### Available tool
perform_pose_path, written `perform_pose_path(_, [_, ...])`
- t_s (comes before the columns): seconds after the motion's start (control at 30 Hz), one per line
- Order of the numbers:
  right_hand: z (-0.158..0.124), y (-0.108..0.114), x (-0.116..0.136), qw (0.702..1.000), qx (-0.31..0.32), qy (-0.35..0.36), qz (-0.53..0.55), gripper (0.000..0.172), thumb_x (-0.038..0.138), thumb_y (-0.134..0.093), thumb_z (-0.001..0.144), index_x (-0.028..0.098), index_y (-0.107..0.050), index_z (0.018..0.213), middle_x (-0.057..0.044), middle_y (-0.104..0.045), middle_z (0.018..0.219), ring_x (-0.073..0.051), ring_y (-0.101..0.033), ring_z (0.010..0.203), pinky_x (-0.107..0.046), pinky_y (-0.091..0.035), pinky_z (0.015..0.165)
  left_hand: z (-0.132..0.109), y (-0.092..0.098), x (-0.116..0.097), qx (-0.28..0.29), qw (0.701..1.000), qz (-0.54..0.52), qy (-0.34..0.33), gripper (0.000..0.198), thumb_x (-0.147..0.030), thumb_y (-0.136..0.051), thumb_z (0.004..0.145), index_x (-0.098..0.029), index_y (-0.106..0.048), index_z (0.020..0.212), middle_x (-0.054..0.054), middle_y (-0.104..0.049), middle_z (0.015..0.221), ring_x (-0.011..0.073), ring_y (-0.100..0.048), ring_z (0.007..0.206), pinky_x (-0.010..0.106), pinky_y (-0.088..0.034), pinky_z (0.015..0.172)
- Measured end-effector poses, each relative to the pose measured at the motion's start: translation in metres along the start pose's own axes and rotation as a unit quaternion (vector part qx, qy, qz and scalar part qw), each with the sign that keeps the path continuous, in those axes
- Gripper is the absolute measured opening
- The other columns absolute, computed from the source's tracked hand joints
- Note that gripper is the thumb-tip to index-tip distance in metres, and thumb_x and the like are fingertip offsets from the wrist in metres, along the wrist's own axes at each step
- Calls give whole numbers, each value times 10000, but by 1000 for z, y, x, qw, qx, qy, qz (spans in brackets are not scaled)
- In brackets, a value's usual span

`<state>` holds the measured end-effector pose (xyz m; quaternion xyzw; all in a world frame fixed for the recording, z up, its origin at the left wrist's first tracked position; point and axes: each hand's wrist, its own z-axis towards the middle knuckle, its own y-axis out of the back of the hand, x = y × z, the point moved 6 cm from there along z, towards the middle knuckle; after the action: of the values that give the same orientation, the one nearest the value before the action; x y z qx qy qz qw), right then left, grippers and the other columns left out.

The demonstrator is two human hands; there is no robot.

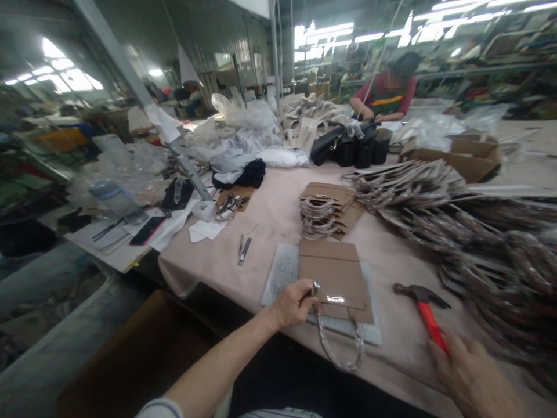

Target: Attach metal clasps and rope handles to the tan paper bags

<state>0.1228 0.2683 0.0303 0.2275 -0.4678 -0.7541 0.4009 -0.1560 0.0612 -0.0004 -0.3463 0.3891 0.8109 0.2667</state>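
Note:
My left hand (291, 303) pinches a small metal fitting (316, 286) at the top of a flat tan bag (335, 278). The bag lies on a pale stone slab (282, 271), and its handle (340, 342), wrapped in clear plastic, droops over the near table edge. My right hand (470, 377) closes around the red grip of a claw hammer (429, 313), whose dark steel head rests on the table to the right of the bag. A pair of pliers (243, 249) lies beyond the slab.
A pink-covered table (261, 232) holds a stack of tan bag panels with wrapped handles (326, 209) and large heaps of bags (491, 249) on the right. Plastic sheeting, black bags and cardboard boxes (452, 159) stand farther back. A co-worker (385, 93) works at the far side.

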Motion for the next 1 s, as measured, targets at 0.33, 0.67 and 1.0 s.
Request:
perform_pose_path(0.33, [13,-52,135,990,21,-19,138,445,411,-566,927,170,-505,1296,-175,-576,1198,-357,-549,1042,-520,-505,859,-9,2,16,-64,978,-94,175,137,-253,-654,878,-160,-698,968,108,-745,1038,235,-704,995,374,-560,941])
perform_pose_path(0.67, [2,-51,107,951,-48,-73,296,498,503,-594,944,193,-499,1322,-146,-609,1203,-319,-581,1104,-524,-518,930,12,9,13,-192,899,-278,278,302,-395,-823,770,-131,-752,898,115,-786,983,228,-742,946,338,-597,891])
perform_pose_path(1.0, [14,-53,86,946,-24,3,323,166,314,-566,964,222,-604,1097,-79,-606,1026,-237,-593,941,-400,-520,774,59,-70,3,-18,918,-247,310,189,-205,-695,802,-123,-760,960,114,-782,1026,215,-745,877,314,-624,781])
